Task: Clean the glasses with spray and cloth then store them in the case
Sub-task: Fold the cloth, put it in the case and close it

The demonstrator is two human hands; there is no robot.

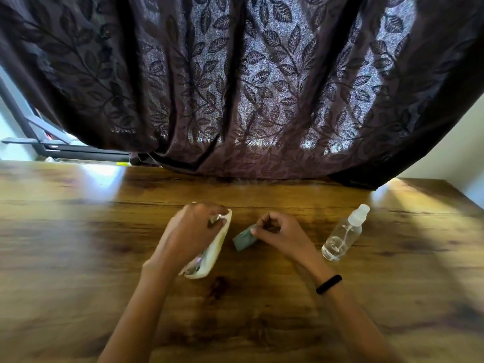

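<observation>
A cream-white glasses case [210,254] lies on the wooden table [78,244], and something shiny shows inside it near its lower end; whether that is the glasses I cannot tell. My left hand [187,231] rests over the case's upper end, fingers curled on its rim. To the right, my right hand [277,233] pinches a folded grey-green cloth [243,240] that lies on the table. A clear spray bottle [344,233] with a white cap stands right of that hand, apart from it.
A dark leaf-patterned curtain [248,87] hangs along the table's far edge. A metal window frame [39,142] shows at the back left. A black band [328,284] is on my right wrist.
</observation>
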